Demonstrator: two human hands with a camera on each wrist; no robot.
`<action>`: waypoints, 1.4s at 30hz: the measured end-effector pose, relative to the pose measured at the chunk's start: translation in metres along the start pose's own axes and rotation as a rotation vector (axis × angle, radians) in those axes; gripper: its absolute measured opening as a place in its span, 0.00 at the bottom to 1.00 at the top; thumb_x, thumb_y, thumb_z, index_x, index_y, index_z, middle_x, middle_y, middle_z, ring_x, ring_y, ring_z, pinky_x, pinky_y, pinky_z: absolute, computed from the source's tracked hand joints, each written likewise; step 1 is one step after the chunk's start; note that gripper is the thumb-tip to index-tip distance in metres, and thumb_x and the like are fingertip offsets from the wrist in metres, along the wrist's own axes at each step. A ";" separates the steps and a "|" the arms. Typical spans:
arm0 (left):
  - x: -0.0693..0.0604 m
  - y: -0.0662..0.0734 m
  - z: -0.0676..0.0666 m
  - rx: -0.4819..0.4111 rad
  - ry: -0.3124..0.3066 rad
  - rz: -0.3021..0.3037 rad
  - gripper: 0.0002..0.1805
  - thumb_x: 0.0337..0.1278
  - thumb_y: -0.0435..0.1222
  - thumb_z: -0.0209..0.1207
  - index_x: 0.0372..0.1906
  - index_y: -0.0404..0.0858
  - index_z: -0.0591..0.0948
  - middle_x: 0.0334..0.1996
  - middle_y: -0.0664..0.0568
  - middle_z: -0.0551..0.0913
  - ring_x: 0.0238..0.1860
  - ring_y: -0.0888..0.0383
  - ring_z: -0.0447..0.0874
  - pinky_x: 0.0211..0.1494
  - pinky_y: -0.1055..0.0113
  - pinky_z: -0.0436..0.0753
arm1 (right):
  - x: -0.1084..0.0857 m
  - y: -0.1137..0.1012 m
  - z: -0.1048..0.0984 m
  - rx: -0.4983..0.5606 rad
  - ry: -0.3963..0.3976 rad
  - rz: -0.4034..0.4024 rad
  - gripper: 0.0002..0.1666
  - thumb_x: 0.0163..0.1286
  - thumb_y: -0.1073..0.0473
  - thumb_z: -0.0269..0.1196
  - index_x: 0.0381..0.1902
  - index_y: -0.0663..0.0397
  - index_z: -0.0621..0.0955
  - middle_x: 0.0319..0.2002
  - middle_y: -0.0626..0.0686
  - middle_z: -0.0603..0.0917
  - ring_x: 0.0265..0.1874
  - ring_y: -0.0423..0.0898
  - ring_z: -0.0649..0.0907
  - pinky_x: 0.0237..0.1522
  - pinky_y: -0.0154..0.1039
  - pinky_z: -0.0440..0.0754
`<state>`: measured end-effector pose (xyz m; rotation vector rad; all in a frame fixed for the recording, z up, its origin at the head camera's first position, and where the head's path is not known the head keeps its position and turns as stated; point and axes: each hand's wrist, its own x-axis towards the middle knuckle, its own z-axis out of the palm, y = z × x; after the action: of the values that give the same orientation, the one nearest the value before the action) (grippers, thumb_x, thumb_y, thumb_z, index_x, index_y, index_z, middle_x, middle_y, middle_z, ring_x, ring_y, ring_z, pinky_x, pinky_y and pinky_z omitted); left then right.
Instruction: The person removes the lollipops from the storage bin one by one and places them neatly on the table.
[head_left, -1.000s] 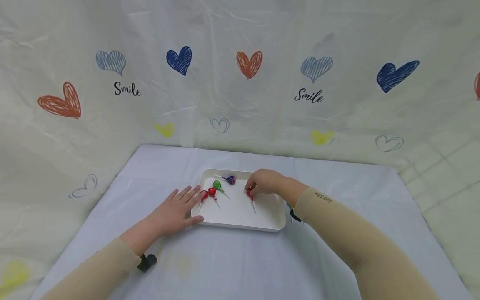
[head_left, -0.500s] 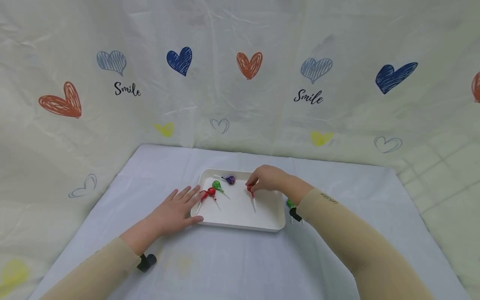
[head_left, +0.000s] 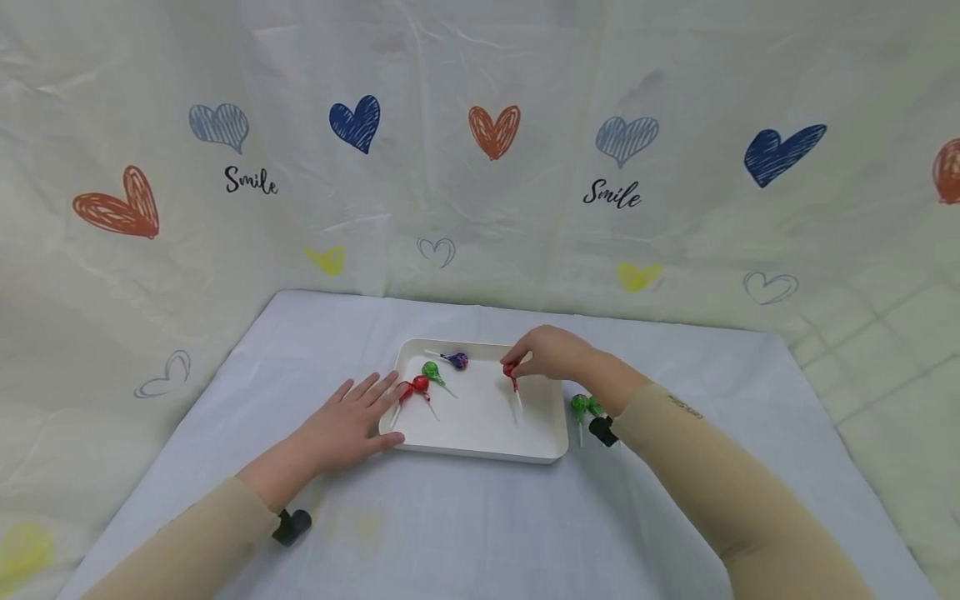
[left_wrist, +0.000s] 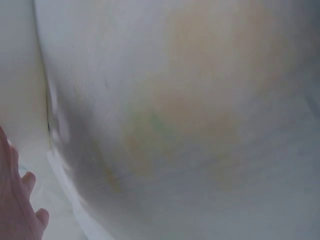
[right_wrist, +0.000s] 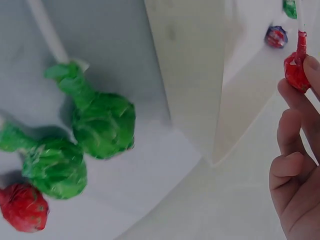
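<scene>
Pinching a red lollipop [head_left: 509, 370] by its wrapped head between thumb and fingers, the right hand [head_left: 553, 353] is farther right than half a second ago, over the right part of the white tray [head_left: 468, 425]. The left hand [head_left: 348, 427] stays spread flat at the tray's left edge, gripping nothing. Inside lie a purple lollipop [head_left: 459, 361], a green lollipop [head_left: 431, 372] and two more red ones, one partly covered by the left fingers. Outside, two green lollipops [right_wrist: 104, 125] on the counter [head_left: 450, 525] now show more; beside them another red candy [right_wrist: 24, 207] is cut off in the right wrist view. The left wrist view is blurred.
</scene>
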<state>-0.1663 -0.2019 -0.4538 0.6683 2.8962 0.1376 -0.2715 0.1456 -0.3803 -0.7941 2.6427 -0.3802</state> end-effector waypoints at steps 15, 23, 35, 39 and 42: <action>0.000 -0.003 0.002 0.004 0.006 -0.007 0.50 0.59 0.71 0.46 0.80 0.50 0.52 0.80 0.54 0.44 0.79 0.46 0.41 0.76 0.40 0.43 | -0.062 0.041 -0.009 0.043 0.096 0.108 0.19 0.67 0.51 0.68 0.55 0.41 0.86 0.51 0.47 0.87 0.42 0.43 0.81 0.39 0.39 0.79; -0.001 -0.005 0.003 0.004 0.007 -0.011 0.51 0.59 0.72 0.47 0.80 0.50 0.51 0.80 0.54 0.44 0.79 0.46 0.41 0.76 0.40 0.43 | -0.100 0.079 -0.008 0.038 0.104 0.160 0.19 0.67 0.53 0.68 0.55 0.44 0.86 0.49 0.49 0.87 0.40 0.45 0.80 0.36 0.39 0.78; 0.000 -0.005 0.005 0.012 0.019 0.002 0.50 0.59 0.71 0.48 0.80 0.50 0.52 0.80 0.53 0.44 0.79 0.46 0.41 0.76 0.40 0.44 | -0.134 0.108 -0.004 0.062 0.079 0.234 0.18 0.65 0.55 0.69 0.53 0.49 0.87 0.47 0.53 0.88 0.45 0.51 0.82 0.40 0.43 0.81; 0.000 -0.005 0.005 0.004 0.016 0.006 0.51 0.58 0.72 0.46 0.80 0.50 0.51 0.80 0.53 0.44 0.79 0.46 0.41 0.76 0.40 0.43 | -0.133 0.116 0.004 0.052 0.054 0.232 0.17 0.65 0.56 0.70 0.52 0.50 0.87 0.47 0.53 0.88 0.52 0.58 0.81 0.50 0.54 0.81; 0.002 -0.004 0.005 -0.001 0.011 0.011 0.52 0.57 0.74 0.44 0.80 0.50 0.51 0.80 0.54 0.43 0.79 0.46 0.40 0.76 0.40 0.43 | -0.132 0.122 0.011 0.031 0.045 0.215 0.16 0.64 0.56 0.70 0.51 0.49 0.88 0.48 0.54 0.87 0.54 0.61 0.81 0.54 0.59 0.78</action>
<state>-0.1684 -0.2044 -0.4592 0.6862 2.9035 0.1443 -0.2222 0.3176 -0.3990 -0.4899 2.7223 -0.3841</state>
